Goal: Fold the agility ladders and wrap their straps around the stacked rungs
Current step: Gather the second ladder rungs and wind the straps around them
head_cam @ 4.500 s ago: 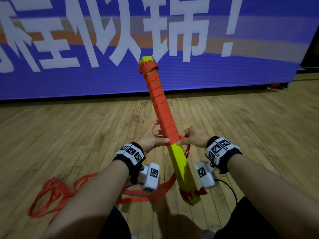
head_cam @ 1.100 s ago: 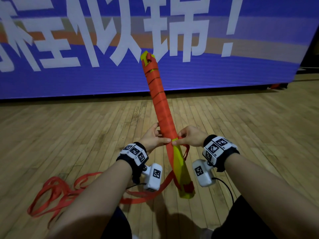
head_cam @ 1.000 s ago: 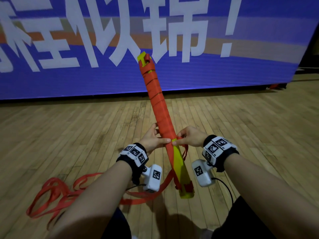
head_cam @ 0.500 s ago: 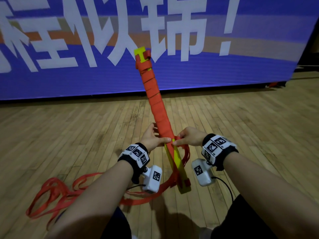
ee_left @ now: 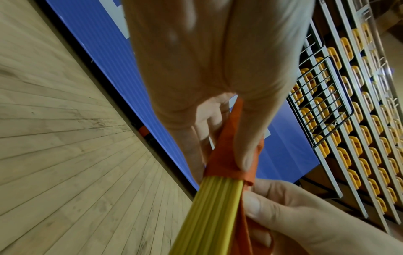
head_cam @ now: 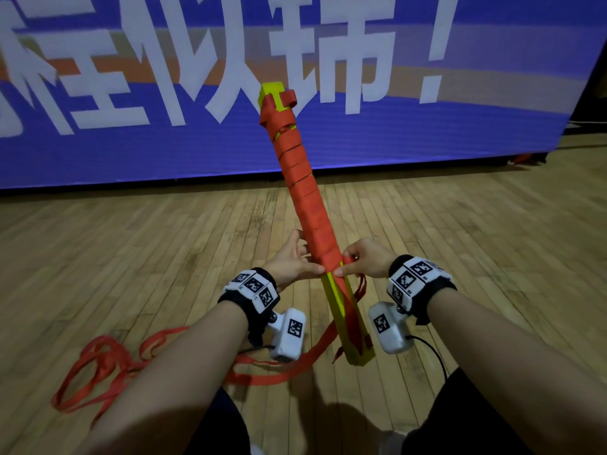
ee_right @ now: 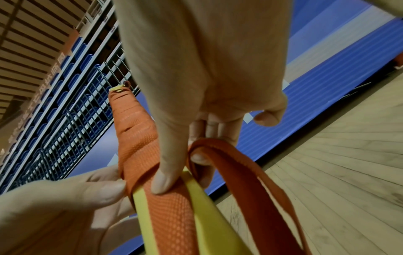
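The stack of yellow rungs (head_cam: pixel 335 298) is held tilted above the floor, far end up. A red-orange strap (head_cam: pixel 307 192) is wound round its upper two thirds; the near end is bare yellow. My left hand (head_cam: pixel 295 264) grips the wrapped stack from the left, thumb on the last turn (ee_left: pixel 244 155). My right hand (head_cam: pixel 356 262) is on the right side. Its thumb (ee_right: pixel 165 172) presses the strap against the rungs (ee_right: pixel 207 198), and its fingers curl round a loop of the strap (ee_right: pixel 250 172). The yellow rungs (ee_left: pixel 213 207) fill the bottom of the left wrist view.
The loose length of strap (head_cam: pixel 98 362) lies in coils on the wooden floor (head_cam: pixel 131 257) at my lower left and runs under the stack. A large blue banner wall (head_cam: pixel 427 142) stands behind. Rows of stadium seats (ee_left: pixel 359 120) rise above it.
The stack has been rolled about its long axis between my hands, so its yellow edge now faces me. Both hands stay at the same spot on it.
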`<state>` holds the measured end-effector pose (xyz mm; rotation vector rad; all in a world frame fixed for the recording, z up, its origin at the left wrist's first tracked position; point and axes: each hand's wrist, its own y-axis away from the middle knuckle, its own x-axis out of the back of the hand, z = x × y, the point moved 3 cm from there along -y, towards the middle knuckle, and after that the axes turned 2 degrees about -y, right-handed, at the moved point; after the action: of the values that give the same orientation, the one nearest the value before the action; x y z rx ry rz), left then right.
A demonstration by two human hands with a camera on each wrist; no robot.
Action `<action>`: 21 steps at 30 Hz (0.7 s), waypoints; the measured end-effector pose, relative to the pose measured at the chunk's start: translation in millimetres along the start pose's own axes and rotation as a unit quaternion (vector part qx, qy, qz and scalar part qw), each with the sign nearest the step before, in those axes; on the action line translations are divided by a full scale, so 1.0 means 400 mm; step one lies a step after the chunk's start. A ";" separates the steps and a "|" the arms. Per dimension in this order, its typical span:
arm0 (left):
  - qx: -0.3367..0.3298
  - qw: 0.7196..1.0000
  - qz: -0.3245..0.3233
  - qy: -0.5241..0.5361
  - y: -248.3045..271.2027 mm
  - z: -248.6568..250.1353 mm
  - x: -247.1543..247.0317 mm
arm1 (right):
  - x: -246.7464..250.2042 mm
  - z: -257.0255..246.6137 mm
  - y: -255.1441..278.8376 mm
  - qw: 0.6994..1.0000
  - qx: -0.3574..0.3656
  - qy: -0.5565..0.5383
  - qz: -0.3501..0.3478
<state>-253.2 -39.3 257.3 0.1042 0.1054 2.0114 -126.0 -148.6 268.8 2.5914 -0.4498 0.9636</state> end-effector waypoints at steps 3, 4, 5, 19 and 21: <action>-0.003 1.000 0.003 -0.006 -0.005 -0.001 0.000 | 0.004 0.000 0.005 1.000 0.011 -0.011 -0.002; -0.004 1.000 0.007 -0.006 -0.004 -0.001 0.001 | 0.007 -0.001 0.006 1.000 0.014 -0.014 -0.001; -0.006 1.000 0.009 -0.004 -0.003 0.000 0.001 | 0.010 -0.001 0.006 1.000 0.016 -0.017 0.000; -0.025 0.997 0.078 -0.012 -0.003 -0.008 -0.016 | 0.010 -0.007 0.006 1.000 -0.015 -0.011 -0.006; -0.034 0.995 0.097 -0.017 -0.005 -0.008 -0.017 | 0.011 -0.008 0.003 1.000 -0.015 -0.010 0.003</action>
<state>-248.8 -44.6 253.7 0.1089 0.0060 2.2041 -125.2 -149.1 274.1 2.5766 -0.4729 0.9279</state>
